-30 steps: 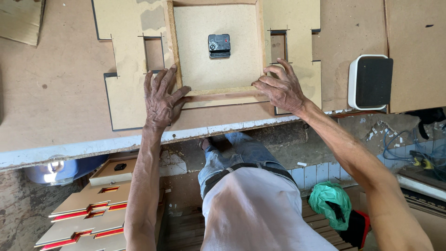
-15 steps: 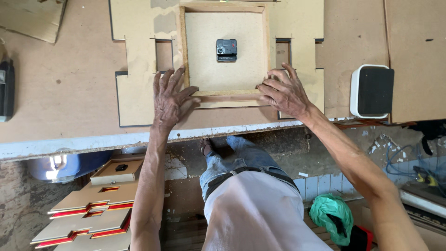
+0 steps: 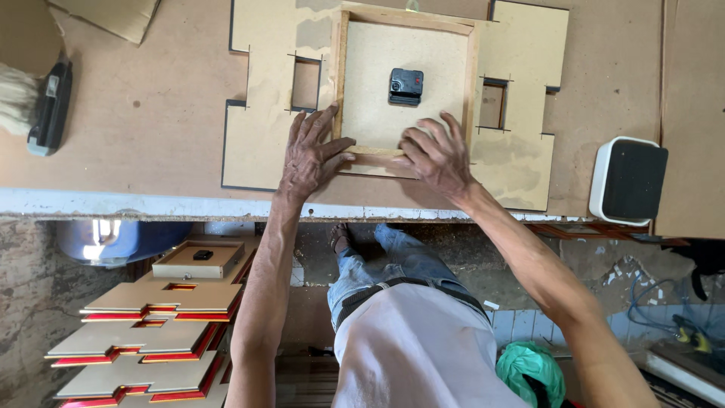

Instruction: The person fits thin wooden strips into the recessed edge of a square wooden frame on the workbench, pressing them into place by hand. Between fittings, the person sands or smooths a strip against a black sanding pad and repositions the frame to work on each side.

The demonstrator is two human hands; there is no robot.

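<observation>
Left hand (image 3: pixel 311 157) and right hand (image 3: pixel 434 155) spread flat, grasping nothing, pressing near edge of square wooden frame (image 3: pixel 405 87) with small black clock mechanism (image 3: pixel 405 85), on notched fibreboard panel (image 3: pixel 260 113), brown tabletop (image 3: pixel 151 106)

One head-worn camera looks steeply down, close over the tabletop (image 3: pixel 136 113) edge; the floor (image 3: pixel 30 302) below looks farther off, perhaps somewhat dim.

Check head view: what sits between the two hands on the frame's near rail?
Only a short bare stretch of the wooden frame rail lies between left hand and right hand; the black clock mechanism sits farther up the panel.
</observation>
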